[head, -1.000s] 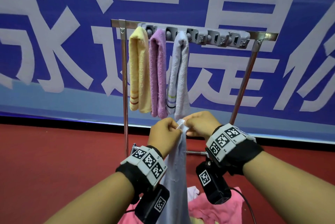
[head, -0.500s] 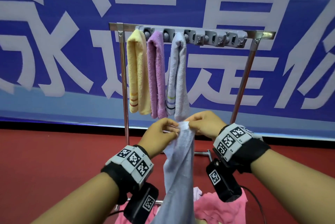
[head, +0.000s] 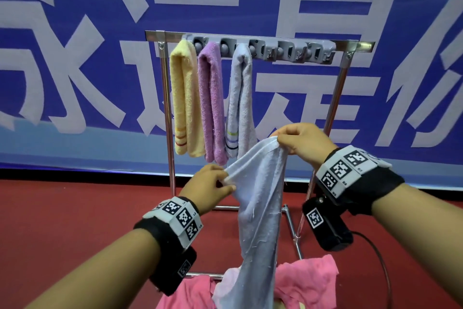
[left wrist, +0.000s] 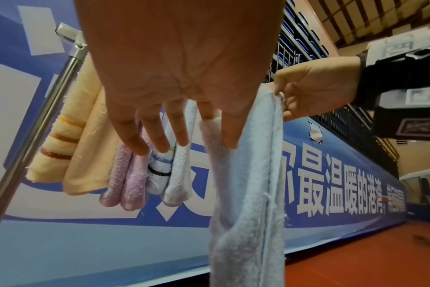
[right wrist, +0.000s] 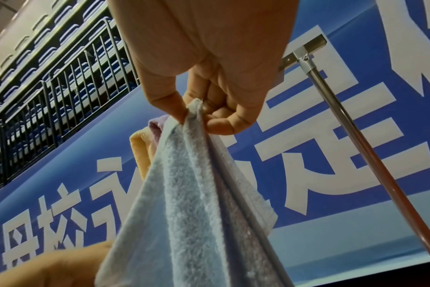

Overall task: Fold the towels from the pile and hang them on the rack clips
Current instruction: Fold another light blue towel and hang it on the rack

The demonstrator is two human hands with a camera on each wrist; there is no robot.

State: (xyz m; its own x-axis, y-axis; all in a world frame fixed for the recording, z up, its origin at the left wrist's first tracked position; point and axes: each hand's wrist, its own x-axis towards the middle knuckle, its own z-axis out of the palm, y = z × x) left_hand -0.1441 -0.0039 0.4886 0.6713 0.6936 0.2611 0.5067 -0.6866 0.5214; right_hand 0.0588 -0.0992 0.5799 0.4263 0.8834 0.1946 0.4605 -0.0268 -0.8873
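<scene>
A pale blue towel (head: 260,198) hangs between my hands in front of the rack. My right hand (head: 298,142) pinches its top corner between thumb and forefinger. Lower and to the left, my left hand (head: 213,183) pinches the towel's edge. In the left wrist view the left hand (left wrist: 209,124) holds the towel (left wrist: 248,194) by thumb and forefinger, its other fingers straight. The right wrist view has the right hand (right wrist: 197,114) gripping the towel (right wrist: 184,194). On the grey clip strip (head: 288,50) hang a yellow towel (head: 184,103), a purple towel (head: 213,105) and a pale lavender towel (head: 240,103).
A pile of pink towels (head: 303,281) lies at the bottom, under the hanging towel. The metal rack (head: 165,113) stands on a red floor before a blue banner. Several clips on the strip's right part hold nothing. A black cable (head: 383,266) runs near my right wrist.
My hands have drawn apart along the towel's top edge: the left went down and left, the right stayed high. The towel's upper part has spread open between them.
</scene>
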